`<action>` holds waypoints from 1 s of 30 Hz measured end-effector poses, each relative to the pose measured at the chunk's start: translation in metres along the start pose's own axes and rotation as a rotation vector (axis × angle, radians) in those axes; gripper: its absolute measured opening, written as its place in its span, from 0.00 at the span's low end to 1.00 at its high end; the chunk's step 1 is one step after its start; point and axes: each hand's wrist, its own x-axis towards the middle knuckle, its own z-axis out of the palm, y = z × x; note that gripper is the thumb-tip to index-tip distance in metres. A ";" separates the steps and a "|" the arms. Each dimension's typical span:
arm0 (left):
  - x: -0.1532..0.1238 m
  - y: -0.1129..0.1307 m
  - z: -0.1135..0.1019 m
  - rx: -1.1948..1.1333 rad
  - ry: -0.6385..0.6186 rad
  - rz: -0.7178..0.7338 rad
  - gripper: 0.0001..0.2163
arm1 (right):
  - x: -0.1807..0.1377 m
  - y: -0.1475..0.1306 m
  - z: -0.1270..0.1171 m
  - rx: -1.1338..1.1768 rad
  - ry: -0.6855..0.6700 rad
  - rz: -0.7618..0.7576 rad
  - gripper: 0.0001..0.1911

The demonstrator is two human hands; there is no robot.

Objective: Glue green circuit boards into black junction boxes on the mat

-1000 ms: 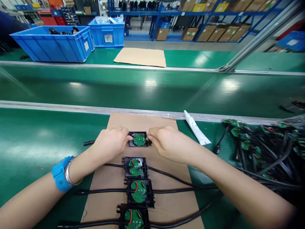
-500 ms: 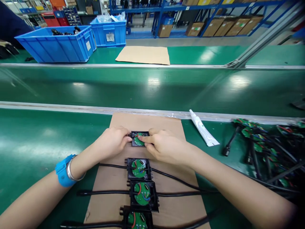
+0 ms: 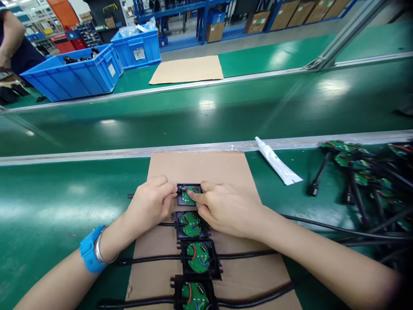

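Note:
A small square black plastic housing [image 3: 180, 201] with a round green circuit board [image 3: 186, 199] in it lies at the far end of a row on brown cardboard [image 3: 197, 165]. At its left edge my left hand [image 3: 150, 200] pinches the black cable [image 3: 130, 196], whose end pokes out beyond the hand. My right hand [image 3: 226, 209] grips the housing's right side, its index fingertip pressed on the board. Nearer to me lie several like housings, among them one second in line [image 3: 192, 224] and one third in line [image 3: 198, 258], with black cables running out both sides.
To the right lies a white tube [image 3: 279, 161], with a heap of circuit boards and cables [image 3: 364, 176] beyond it. Across the green bench stand a long blue bin [image 3: 74, 77] and a smaller blue bin [image 3: 137, 49], beside a cardboard sheet [image 3: 189, 69]. Another person's arm [image 3: 11, 36] shows at upper left.
The view has tilted and shifted slightly. Both hands stay at the far housing, the right fingertip still on its board. A cable end now shows left of my left hand, and the other person's arm has appeared.

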 end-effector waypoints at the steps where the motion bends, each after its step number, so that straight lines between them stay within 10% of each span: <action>1: -0.002 -0.001 0.002 0.042 0.023 0.035 0.09 | 0.000 0.001 0.000 0.003 0.001 -0.004 0.21; 20: -0.007 -0.010 0.006 0.253 -0.107 0.211 0.13 | 0.005 -0.016 -0.010 -0.054 0.132 0.048 0.15; 30: -0.011 -0.011 0.012 0.126 -0.158 0.138 0.11 | 0.032 -0.048 0.002 -0.140 0.063 -0.244 0.15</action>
